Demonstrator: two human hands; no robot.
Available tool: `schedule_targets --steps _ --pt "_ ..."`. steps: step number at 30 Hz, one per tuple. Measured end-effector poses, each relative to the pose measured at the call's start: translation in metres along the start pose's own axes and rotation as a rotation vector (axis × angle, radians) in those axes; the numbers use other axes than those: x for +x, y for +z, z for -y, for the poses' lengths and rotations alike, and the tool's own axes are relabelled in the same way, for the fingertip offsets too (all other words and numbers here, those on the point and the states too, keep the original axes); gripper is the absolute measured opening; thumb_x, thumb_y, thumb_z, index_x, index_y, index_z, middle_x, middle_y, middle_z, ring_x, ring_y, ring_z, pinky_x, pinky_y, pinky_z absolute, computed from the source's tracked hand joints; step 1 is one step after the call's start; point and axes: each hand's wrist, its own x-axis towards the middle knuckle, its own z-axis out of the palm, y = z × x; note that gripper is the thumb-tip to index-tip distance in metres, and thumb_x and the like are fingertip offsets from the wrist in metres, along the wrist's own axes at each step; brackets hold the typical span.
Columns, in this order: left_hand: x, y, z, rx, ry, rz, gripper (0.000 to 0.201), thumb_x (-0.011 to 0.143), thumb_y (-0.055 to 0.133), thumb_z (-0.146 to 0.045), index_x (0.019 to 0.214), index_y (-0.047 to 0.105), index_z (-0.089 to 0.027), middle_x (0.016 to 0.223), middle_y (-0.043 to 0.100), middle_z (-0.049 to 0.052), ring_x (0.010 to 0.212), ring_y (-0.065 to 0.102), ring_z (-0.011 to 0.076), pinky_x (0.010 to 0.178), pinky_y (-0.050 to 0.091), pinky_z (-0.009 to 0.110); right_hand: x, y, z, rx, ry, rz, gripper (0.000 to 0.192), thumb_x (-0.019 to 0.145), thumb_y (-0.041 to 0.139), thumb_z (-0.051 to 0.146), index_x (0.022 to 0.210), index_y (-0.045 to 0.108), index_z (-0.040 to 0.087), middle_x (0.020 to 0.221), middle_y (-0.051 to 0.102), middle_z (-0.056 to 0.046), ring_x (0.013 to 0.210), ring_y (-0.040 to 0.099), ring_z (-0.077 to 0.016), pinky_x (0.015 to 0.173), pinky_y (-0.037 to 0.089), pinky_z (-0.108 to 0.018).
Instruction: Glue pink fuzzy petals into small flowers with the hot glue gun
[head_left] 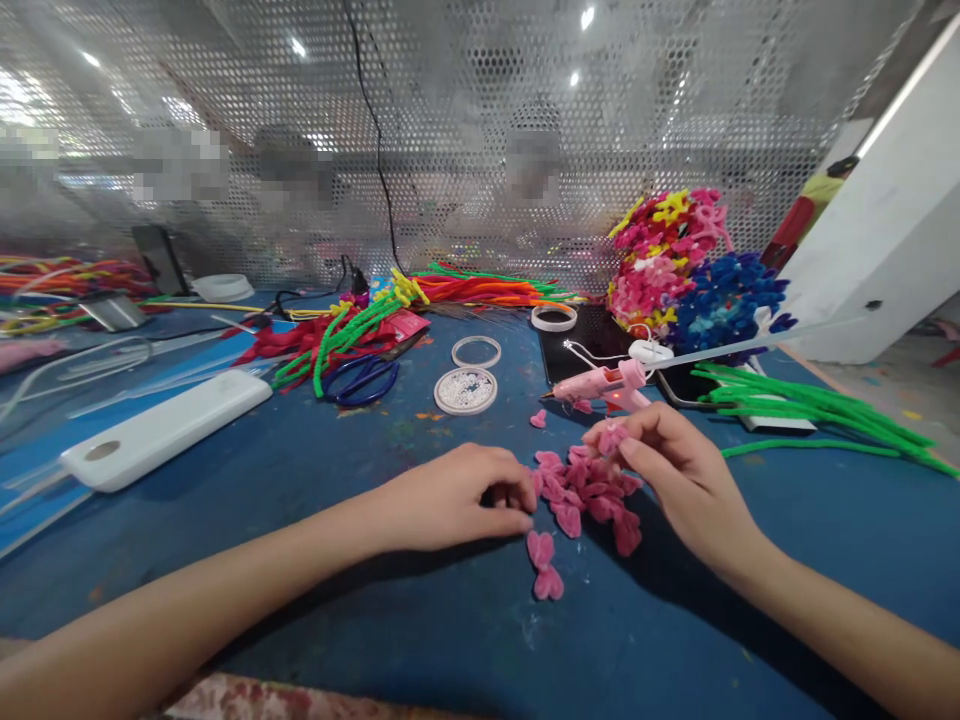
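Currently, the right hand [679,475] is pinching a pink petal [613,437] at the far side of the pile [574,490]. The left hand [474,495] is curling its fingers by the left edge, their grip unclear. A loose pair [545,566] is lying nearer the left, pointing toward the person.

Handling a pile of pink fuzzy pieces [581,490] on a blue worktop [337,620].
Pinching one pink piece [612,437] in the right hand [682,480], just above the pile; holding the left hand [465,500] curled at the pile's left edge, contact unclear. Showing beyond: a pink glue gun [600,383], a round dish [465,410] of white beads [466,388], blue-handled scissors [361,398], green stems [810,403] at right, and pink, yellow and blue flowers [679,265] before a perforated screen [465,100].
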Motion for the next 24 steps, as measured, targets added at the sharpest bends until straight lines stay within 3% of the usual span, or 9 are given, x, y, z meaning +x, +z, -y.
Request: schedule_targets --steps 3,9,14,17,20,24 --pt "-0.002 0.000 -0.002 0.082 0.022 0.107 0.016 0.076 0.067 -0.022 0.091 0.067 -0.019 0.090 0.059 0.002 0.079 0.056 0.0148 0.068 0.041 0.022 0.002 -0.001 0.001 0.044 0.022 0.001 0.014 0.086 0.052 0.027 0.074 0.051 0.020 0.076 0.064 -0.002 0.068 0.062 -0.0132 0.059 0.051 -0.026" --pt "-0.002 0.005 -0.006 0.089 0.005 0.109 0.005 0.078 0.066 -0.020 0.082 0.067 -0.019 0.090 0.057 0.002 0.088 0.055 0.0173 0.076 0.039 0.024 -0.001 0.001 0.003 -0.083 0.039 0.003 0.012 0.087 0.053 0.030 0.079 0.054 0.021 0.064 0.056 0.003 0.055 0.055 -0.0101 0.050 0.048 -0.021" --pt "-0.002 0.013 -0.007 -0.016 -0.014 0.014 0.002 0.080 0.060 -0.016 0.079 0.062 -0.017 0.083 0.063 0.000 0.075 0.057 0.0132 0.065 0.041 0.020 -0.010 0.000 0.010 -0.200 0.055 -0.001 0.014 0.085 0.056 0.033 0.080 0.060 0.021 0.065 0.060 0.002 0.053 0.056 -0.0107 0.047 0.048 -0.020" --pt "-0.003 0.020 -0.006 -0.055 -0.009 -0.124 0.007 0.078 0.057 -0.012 0.075 0.060 -0.017 0.075 0.066 0.000 0.063 0.058 0.0113 0.056 0.042 0.019 -0.018 -0.001 0.015 -0.252 0.022 0.035 0.011 0.085 0.056 0.030 0.081 0.062 0.022 0.062 0.063 0.003 0.048 0.058 -0.0101 0.045 0.049 -0.019" --pt "-0.007 0.026 -0.003 0.112 0.213 -0.253 0.012 0.077 0.055 -0.011 0.072 0.062 -0.019 0.075 0.070 0.003 0.068 0.063 0.0152 0.064 0.047 0.024 -0.023 -0.005 0.019 -0.396 -0.166 0.051 0.006 0.083 0.059 0.022 0.084 0.064 0.024 0.068 0.068 0.002 0.056 0.065 -0.0120 0.053 0.054 -0.020" --pt "-0.023 0.046 -0.003 0.488 0.540 -0.408 0.010 0.076 0.060 -0.018 0.077 0.066 -0.026 0.087 0.073 0.006 0.074 0.066 0.0226 0.065 0.050 0.033 -0.027 -0.013 0.025 -0.628 -0.656 0.146 0.016 0.080 0.058 0.011 0.088 0.065 0.023 0.083 0.073 -0.002 0.078 0.069 -0.0154 0.072 0.056 -0.025"
